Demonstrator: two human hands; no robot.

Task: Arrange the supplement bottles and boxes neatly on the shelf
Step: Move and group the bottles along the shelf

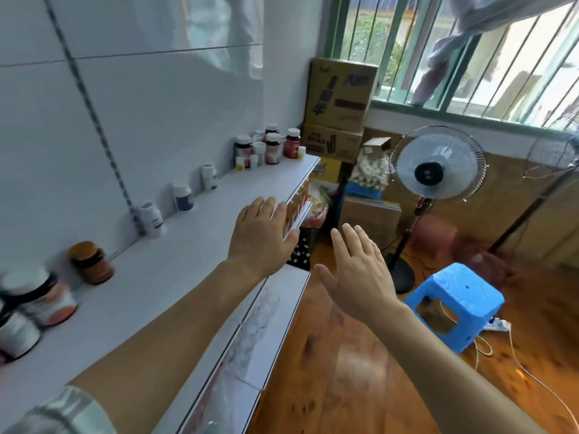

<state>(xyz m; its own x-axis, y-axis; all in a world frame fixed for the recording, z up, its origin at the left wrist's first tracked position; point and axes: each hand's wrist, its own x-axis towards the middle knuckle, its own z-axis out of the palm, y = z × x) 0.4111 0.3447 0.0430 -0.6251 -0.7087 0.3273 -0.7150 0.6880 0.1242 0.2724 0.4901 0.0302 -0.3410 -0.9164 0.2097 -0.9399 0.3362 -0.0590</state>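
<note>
A white shelf [175,277] runs along the tiled wall. At its far end stands a cluster of several supplement bottles [269,147]. Three white bottles [183,197] stand spaced apart along the wall, then an amber jar [92,263]. Blurred bottles [34,303] sit at the near left. My left hand [261,234] hovers over the shelf's front edge, fingers straight, holding nothing. My right hand [358,274] is out over the floor beside the shelf, fingers spread, empty.
Stacked cardboard boxes [340,98] stand past the shelf's far end under a barred window. A standing fan [435,166] and a blue plastic stool [454,303] are on the wooden floor to the right. Lower shelves [272,311] hold packaged goods.
</note>
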